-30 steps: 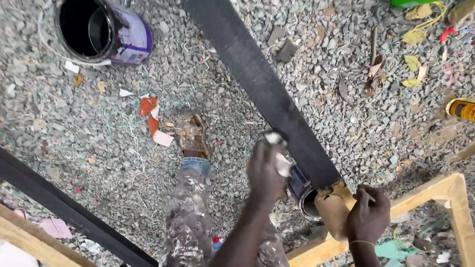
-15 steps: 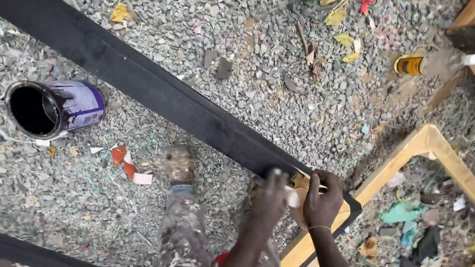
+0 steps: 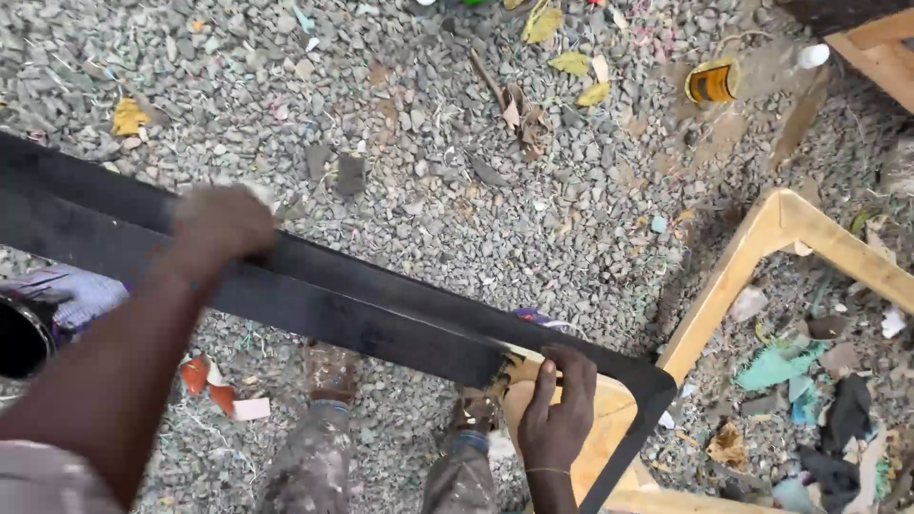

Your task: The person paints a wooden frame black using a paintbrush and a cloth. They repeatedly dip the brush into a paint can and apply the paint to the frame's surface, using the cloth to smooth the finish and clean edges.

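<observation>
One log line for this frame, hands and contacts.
left hand: on black-painted wooden frame, blurred | right hand: gripping frame's unpainted corner | ground: gravel

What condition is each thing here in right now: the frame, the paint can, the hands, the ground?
Wooden frame: top rail coated black, near corner and right side bare wood.
Paint can: open, dark inside, at the left edge.
Left hand: blurred, pressed on the black rail; grip unclear.
Right hand: gripping the bare wood at the paint's edge.
Small yellow can: lying on its side.
Gravel ground: littered with leaves and scraps.
</observation>
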